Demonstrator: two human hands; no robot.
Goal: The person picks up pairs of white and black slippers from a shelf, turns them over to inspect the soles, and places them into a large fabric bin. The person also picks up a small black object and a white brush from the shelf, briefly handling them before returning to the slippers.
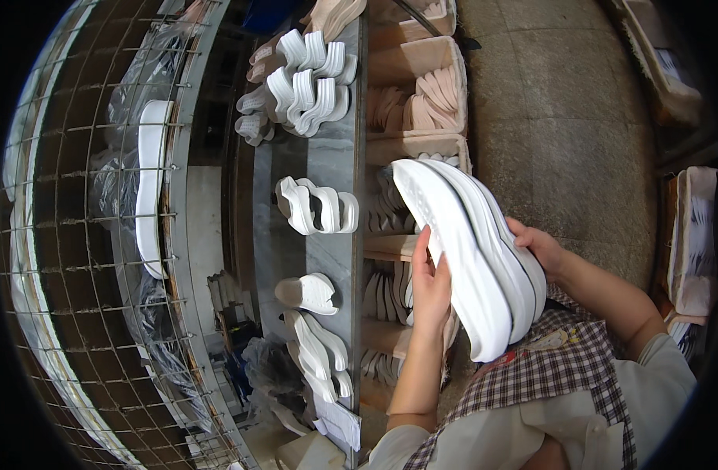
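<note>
Grey floor [562,157] backs the scene. Nearest, the left hand [432,294] and right hand [541,249] grip stacked white soles [461,258] between their fingers [422,251], some tips hidden; the stack partly blocks pinkish bins [418,146]; beyond, a table [320,157] carries more, the farthest cut off.

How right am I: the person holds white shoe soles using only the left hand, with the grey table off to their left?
The hand count is wrong: the head view shows the left hand and the right hand both holding the white shoe soles. The grey table is off to the left.
</note>
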